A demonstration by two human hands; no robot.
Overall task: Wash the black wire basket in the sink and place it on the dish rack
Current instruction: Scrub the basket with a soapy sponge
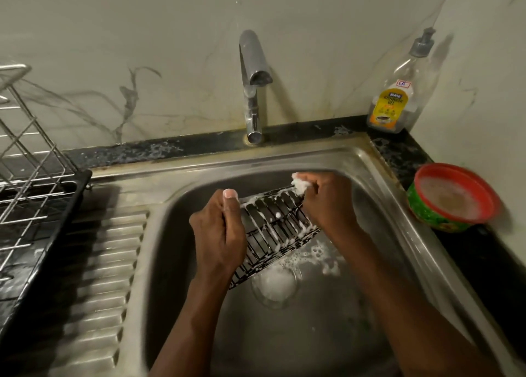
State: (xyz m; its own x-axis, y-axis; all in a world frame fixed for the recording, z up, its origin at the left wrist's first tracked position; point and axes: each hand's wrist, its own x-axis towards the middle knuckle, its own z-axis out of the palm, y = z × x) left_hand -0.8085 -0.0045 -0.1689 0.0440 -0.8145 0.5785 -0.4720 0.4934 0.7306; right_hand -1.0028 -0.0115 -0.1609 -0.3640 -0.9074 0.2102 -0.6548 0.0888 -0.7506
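The person's left hand (220, 234) is closed around the left end of the black wire basket (277, 228), fingers curled over the wires and the thumb pointing up along the edge. The right hand (324, 203) is curled as well. It pinches a small scrubber (300, 186) thick with white foam and presses it against the basket's upper right corner. What the scrubber is made of cannot be told under the suds.

The basket is held tilted inside the sink (373, 163), above the drain (276, 285), its lower corner pointing down toward the person. Streaks of foam cover its wires, and patches of suds lie on the sink floor just to the right of the drain.

By count there are two hands, one basket and one scrubber. One steel tap (253, 83) stands behind the sink with no water coming from its spout. One clear bottle (398, 92) of dishwashing gel with a yellow label and a grey pump sits in the back right corner of the counter. One green bowl (452, 197) with a red rim stands on the counter to the right of the sink, with cloudy, soapy water in it. One steel dish rack (25, 154) sits in one black tray (57, 234) at the far left, beside the ribbed drainboard (105, 263), well apart from the basket
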